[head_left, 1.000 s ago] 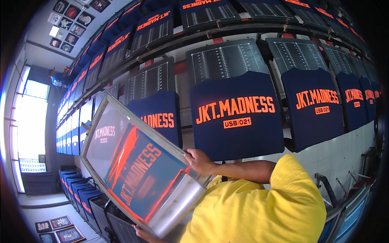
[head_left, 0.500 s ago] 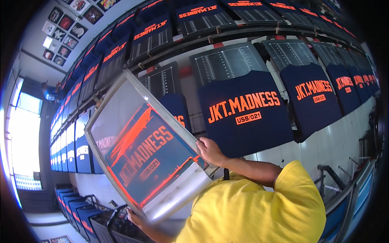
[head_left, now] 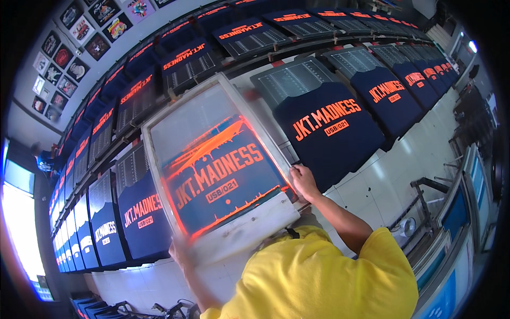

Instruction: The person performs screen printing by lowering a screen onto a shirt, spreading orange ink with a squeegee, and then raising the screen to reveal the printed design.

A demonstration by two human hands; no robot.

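A screen printing frame (head_left: 155,159) lies tilted before me over the row of shirts, its mesh carrying a stencil of lettering and streaks of bright orange ink. My right hand (head_left: 304,182) is closed on the frame's right side near its lower corner. At the lower left corner, my left hand (head_left: 181,252) is closed on the frame's other side, a little blurred, with its fingers partly hidden. A wide pale strip (head_left: 241,229) runs along the frame's near end. Right of the frame, a dark navy shirt (head_left: 345,159) with orange print lies on a dark board (head_left: 289,77).
More printed navy shirts lie on boards to the left (head_left: 139,196) and right (head_left: 390,109), and a second row (head_left: 186,56) runs behind a rail. A metal rack (head_left: 451,234) stands at the right over a tiled floor (head_left: 366,181). Another person (head_left: 45,159) stands far left.
The frame has turned to a more upright angle in view and come closer to the boards, with both my hands still on it. The view has swung, so the shirts sit differently.
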